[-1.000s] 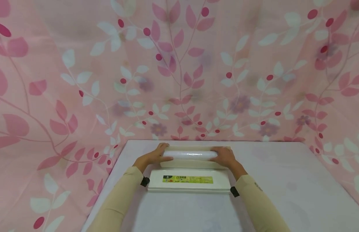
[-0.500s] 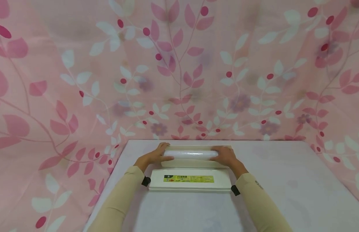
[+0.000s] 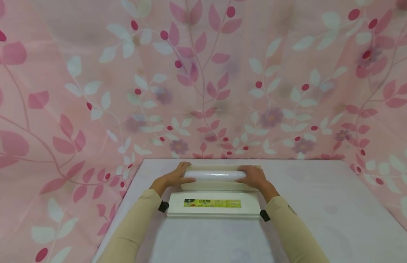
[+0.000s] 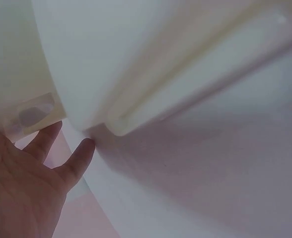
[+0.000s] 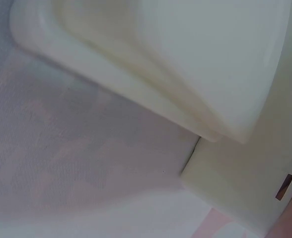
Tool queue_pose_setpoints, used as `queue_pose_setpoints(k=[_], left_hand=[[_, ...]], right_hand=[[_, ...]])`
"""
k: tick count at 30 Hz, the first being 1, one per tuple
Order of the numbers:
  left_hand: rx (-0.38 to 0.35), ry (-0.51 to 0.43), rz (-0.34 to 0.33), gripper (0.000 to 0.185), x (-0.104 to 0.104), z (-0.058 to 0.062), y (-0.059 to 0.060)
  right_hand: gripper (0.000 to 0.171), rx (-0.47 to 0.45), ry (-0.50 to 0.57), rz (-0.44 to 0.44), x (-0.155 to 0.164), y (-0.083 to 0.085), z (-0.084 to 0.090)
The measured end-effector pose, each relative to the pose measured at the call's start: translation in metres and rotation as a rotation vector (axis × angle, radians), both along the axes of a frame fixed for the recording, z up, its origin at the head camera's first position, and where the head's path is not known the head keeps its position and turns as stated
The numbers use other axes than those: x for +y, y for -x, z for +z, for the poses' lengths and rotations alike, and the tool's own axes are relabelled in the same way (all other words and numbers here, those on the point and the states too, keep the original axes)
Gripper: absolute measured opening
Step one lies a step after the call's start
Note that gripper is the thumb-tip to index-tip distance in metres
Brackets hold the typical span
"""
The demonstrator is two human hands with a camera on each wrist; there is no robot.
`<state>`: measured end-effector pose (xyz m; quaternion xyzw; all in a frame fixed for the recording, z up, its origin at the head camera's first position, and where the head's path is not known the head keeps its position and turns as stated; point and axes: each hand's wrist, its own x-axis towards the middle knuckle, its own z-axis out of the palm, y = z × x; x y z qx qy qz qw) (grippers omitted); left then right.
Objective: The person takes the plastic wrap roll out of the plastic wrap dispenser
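Observation:
A cream plastic cling film box [image 3: 210, 186] lies lengthwise near the back of the table, its inside facing up. In it shows a shiny white roll of cling film [image 3: 214, 176]. My left hand [image 3: 175, 177] grips the roll's left end, thumb along its near side and fingers reaching toward the far rim. At the other end my right hand [image 3: 254, 178] holds the roll, thumb and fingers on its two sides. Both roll ends are hidden by the hands. In the left wrist view, two fingertips [image 4: 79, 153] are right at the slotted end of the box [image 4: 34, 106].
In front of the box lies its white lid [image 3: 213, 212], with a yellow-green label [image 3: 212, 203]. The white-covered table [image 3: 321, 215] ends at a pink leaf-patterned curtain [image 3: 203, 91] behind and at the sides.

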<state>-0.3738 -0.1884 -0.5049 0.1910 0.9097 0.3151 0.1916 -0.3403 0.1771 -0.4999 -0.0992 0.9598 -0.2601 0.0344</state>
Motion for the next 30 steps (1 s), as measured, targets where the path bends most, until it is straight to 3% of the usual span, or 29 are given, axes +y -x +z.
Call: queue_pose_setpoints(k=[18,25,30], left_hand=[[0.003,-0.021,0.018,0.097,-0.0020,-0.0001,0.0016],[-0.007,-0.017,0.021,0.099,-0.0023,-0.0064,0.0022],[-0.004,-0.037,0.024,0.097,-0.0007,-0.0044,0.0004]], right_hand=[[0.058,-0.043,-0.010,0.037,-0.0025,0.0046,0.0030],[0.058,-0.035,-0.076,0.081,-0.0022,0.0079,-0.0032],[0.053,0.005,-0.115,0.121,-0.0022,0.0079,-0.0017]])
